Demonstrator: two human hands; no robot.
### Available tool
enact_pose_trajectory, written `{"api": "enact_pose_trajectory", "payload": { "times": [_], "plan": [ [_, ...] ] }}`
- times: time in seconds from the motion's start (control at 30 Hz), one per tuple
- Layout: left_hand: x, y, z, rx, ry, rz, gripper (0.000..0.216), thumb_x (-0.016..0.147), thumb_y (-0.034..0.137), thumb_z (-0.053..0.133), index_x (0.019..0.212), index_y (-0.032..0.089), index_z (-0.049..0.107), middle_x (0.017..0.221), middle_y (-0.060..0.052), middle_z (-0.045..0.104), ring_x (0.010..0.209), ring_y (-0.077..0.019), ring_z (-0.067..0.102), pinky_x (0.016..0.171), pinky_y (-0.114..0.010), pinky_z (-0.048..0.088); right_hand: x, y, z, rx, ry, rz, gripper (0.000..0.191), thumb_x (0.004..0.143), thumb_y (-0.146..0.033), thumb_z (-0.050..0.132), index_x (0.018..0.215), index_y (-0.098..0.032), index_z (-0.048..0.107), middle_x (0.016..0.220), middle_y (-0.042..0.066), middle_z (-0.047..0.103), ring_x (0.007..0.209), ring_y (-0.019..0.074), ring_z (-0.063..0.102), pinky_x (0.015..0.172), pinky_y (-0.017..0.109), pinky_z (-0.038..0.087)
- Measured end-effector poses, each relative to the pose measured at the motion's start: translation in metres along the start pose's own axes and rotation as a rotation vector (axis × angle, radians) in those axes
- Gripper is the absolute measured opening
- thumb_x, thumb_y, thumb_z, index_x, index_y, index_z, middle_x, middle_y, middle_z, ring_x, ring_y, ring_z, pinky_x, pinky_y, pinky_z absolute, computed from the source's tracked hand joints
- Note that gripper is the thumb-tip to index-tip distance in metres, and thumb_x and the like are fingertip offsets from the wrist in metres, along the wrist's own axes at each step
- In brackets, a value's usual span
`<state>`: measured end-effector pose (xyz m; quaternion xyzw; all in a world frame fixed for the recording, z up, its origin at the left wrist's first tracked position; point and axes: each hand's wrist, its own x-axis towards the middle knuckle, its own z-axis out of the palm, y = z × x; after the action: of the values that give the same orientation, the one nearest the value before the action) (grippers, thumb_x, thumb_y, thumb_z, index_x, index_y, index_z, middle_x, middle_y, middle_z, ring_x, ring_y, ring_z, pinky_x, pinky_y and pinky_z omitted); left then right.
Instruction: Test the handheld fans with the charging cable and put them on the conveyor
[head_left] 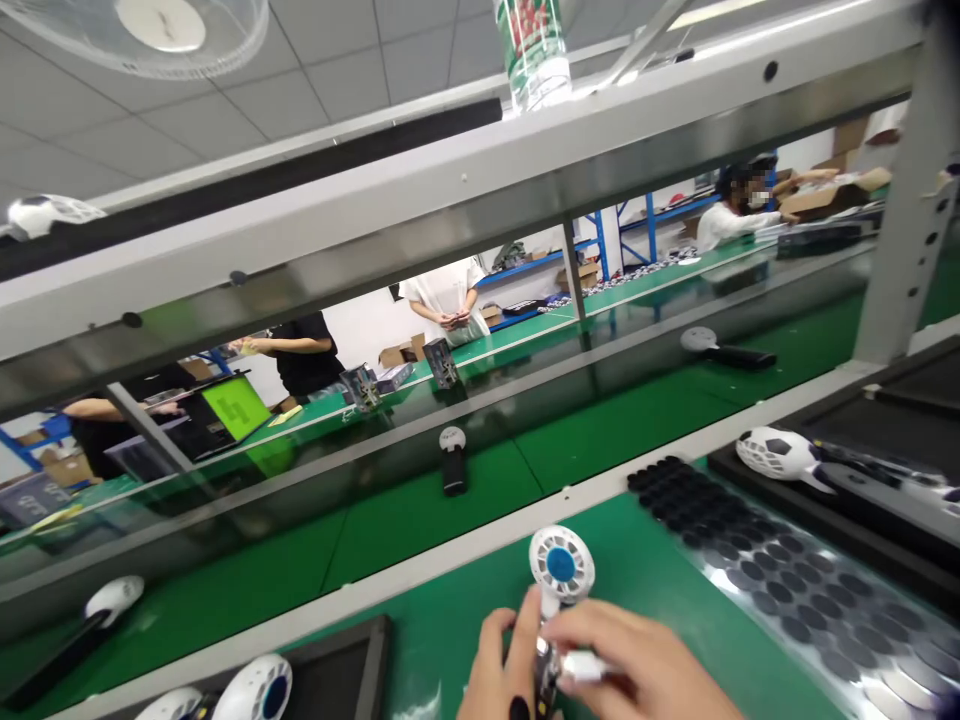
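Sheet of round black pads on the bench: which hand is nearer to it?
Right. The right hand sits on the fan's handle side toward the sheet of round pads; the left hand grips the small fan farther away.

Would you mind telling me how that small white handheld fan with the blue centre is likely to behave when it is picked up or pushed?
The handheld fan looks like rigid moulded plastic, so probably stiff and light. Its round head sits atop a narrower handle, so it would likely tip if stood upright. Both the left hand and right hand grip the handle; the slotted grille may be the delicate part.
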<state>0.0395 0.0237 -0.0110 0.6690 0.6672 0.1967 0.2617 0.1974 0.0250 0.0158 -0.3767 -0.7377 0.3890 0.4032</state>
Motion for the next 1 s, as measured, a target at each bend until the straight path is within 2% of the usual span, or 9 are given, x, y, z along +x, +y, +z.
{"api": "enact_pose_trajectory", "payload": {
  "times": [0.07,0.13,0.23,0.3,0.47,0.57,0.73,0.87,1.0],
  "plan": [
    [-0.002,0.005,-0.004,0.024,0.003,0.056,0.08,0.054,0.011,0.049,0.132,0.016,0.029,0.129,-0.01,0.042,0.105,-0.0226,0.05,0.083,-0.025,0.04,0.002,0.006,-0.001,0.156,0.092,0.126,0.023,0.073,-0.015,0.051,0.091,-0.026,0.06,0.094,0.0,0.065,0.086,0.0172,0.06,0.073,0.021,0.046],
    [-0.003,0.008,-0.005,0.059,0.006,0.077,0.081,0.056,0.013,0.049,0.133,0.01,0.024,0.13,-0.013,0.042,0.111,-0.0252,0.044,0.09,-0.029,0.036,0.005,0.013,-0.002,0.247,0.141,0.209,0.016,0.075,-0.019,0.051,0.088,-0.024,0.059,0.09,0.0,0.065,0.087,0.0186,0.059,0.076,0.025,0.046],
    [-0.002,0.008,0.001,0.08,-0.025,0.076,0.073,0.064,0.02,0.047,0.133,0.007,0.024,0.118,-0.016,0.053,0.104,-0.0267,0.048,0.089,-0.034,0.035,0.01,0.025,-0.002,0.277,0.161,0.24,0.013,0.075,-0.02,0.052,0.086,-0.023,0.058,0.087,0.0,0.063,0.085,0.0185,0.059,0.076,0.027,0.044],
    [-0.001,0.007,0.008,0.079,-0.064,0.06,0.074,0.064,0.018,0.046,0.133,0.008,0.022,0.109,-0.014,0.057,0.099,-0.0266,0.049,0.085,-0.034,0.037,0.013,0.033,-0.002,0.288,0.177,0.248,0.011,0.074,-0.019,0.052,0.084,-0.021,0.057,0.084,0.0,0.061,0.083,0.0176,0.058,0.075,0.026,0.044],
    [0.001,0.003,0.012,0.032,-0.141,-0.035,0.088,0.057,0.015,0.051,0.136,0.012,0.011,0.112,-0.013,0.055,0.101,-0.0264,0.051,0.082,-0.031,0.039,0.019,0.046,-0.002,0.319,0.181,0.227,0.004,0.073,-0.017,0.052,0.075,-0.02,0.053,0.077,-0.002,0.053,0.078,0.015,0.053,0.072,0.024,0.042],
    [0.003,0.001,0.009,-0.012,-0.154,0.01,0.086,0.056,0.016,0.051,0.134,0.016,0.015,0.11,-0.01,0.055,0.1,-0.0247,0.051,0.08,-0.028,0.039,0.024,0.051,-0.005,0.332,0.19,0.231,0.002,0.076,-0.021,0.05,0.075,-0.02,0.049,0.075,-0.004,0.05,0.074,0.0128,0.051,0.07,0.023,0.04],
    [0.002,0.001,0.01,-0.193,-0.2,0.017,0.086,0.058,0.02,0.049,0.132,0.013,0.006,0.087,-0.004,0.055,0.068,-0.0169,0.054,0.066,-0.028,0.042,0.024,0.045,-0.016,0.336,0.139,0.238,0.008,0.074,-0.018,0.05,0.08,-0.021,0.046,0.074,-0.005,0.052,0.071,0.0114,0.052,0.067,0.021,0.041],
    [-0.002,0.005,0.011,-0.26,-0.101,0.041,0.079,0.06,0.025,0.048,0.128,0.017,0.009,0.09,-0.004,0.054,0.067,-0.0167,0.053,0.065,-0.03,0.04,0.016,0.031,-0.017,0.237,0.054,0.25,0.012,0.067,-0.012,0.054,0.073,-0.022,0.052,0.067,-0.005,0.056,0.065,0.0137,0.053,0.06,0.022,0.04],
    [-0.005,0.008,0.012,-0.32,-0.066,0.05,0.077,0.06,0.028,0.048,0.126,0.017,0.009,0.091,-0.005,0.055,0.07,-0.0172,0.056,0.066,-0.031,0.042,0.011,0.024,-0.014,0.12,0.069,0.267,0.011,0.07,-0.014,0.052,0.072,-0.024,0.05,0.065,-0.005,0.057,0.062,0.0137,0.051,0.056,0.021,0.037]
  ]
}}
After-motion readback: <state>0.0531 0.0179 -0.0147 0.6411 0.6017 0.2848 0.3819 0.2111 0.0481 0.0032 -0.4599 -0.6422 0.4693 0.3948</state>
